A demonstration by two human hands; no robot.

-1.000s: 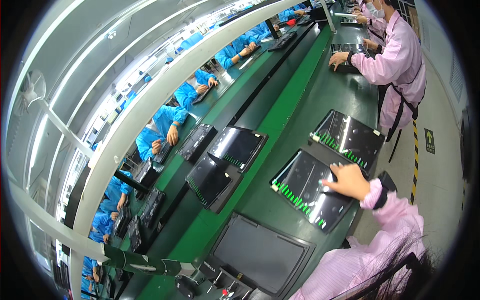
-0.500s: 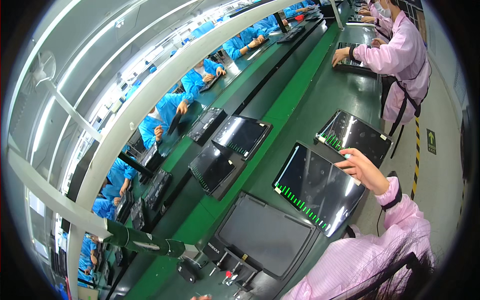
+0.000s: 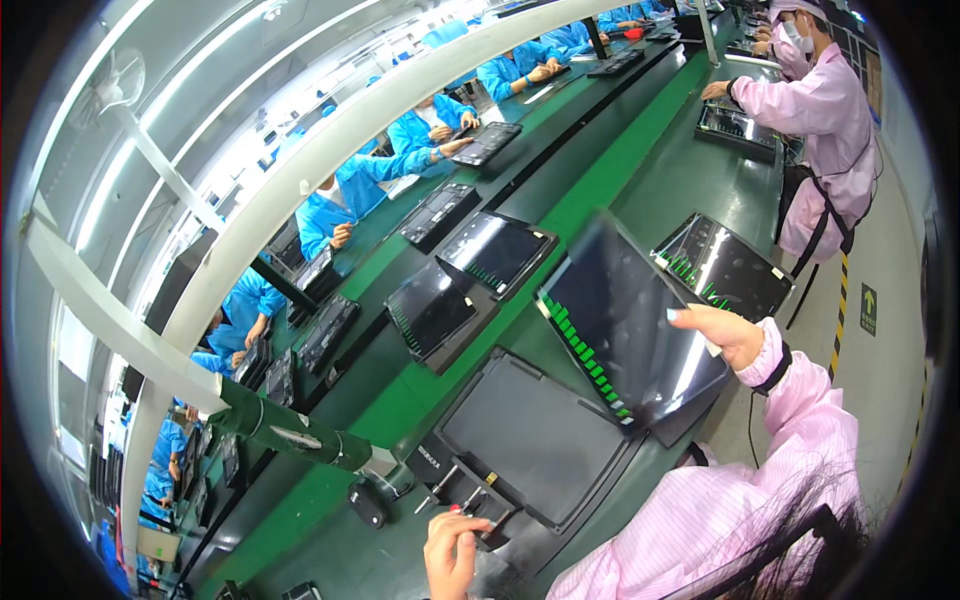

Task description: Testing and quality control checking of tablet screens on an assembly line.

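Note:
My right hand [image 3: 735, 335] grips the right edge of a dark glossy display panel [image 3: 625, 315], thumb on its face. The panel is raised and tilted, with a row of green strips along its lower left edge; its far corner is blurred. Part of another dark flat piece shows under its right side; I cannot tell what it is. My left hand [image 3: 455, 555] is at the bottom, fingers apart and slightly bent, beside the metal clamp levers [image 3: 468, 488] of a black fixture [image 3: 545, 440]. Whether its fingertips touch the levers is unclear.
Another display panel [image 3: 725, 268] lies beyond the held one. Two more panels [image 3: 432, 310] rest to the left on the green bench [image 3: 660, 170]. A black computer mouse [image 3: 368, 503] sits near a white post [image 3: 130, 330]. Co-workers in pink [image 3: 825, 110] and blue [image 3: 350, 200] work alongside.
My right hand has lifted and tilted the display panel more steeply. My left hand has come up beside the clamp levers. Across the line, a blue-sleeved co-worker has extended an arm toward a dark device.

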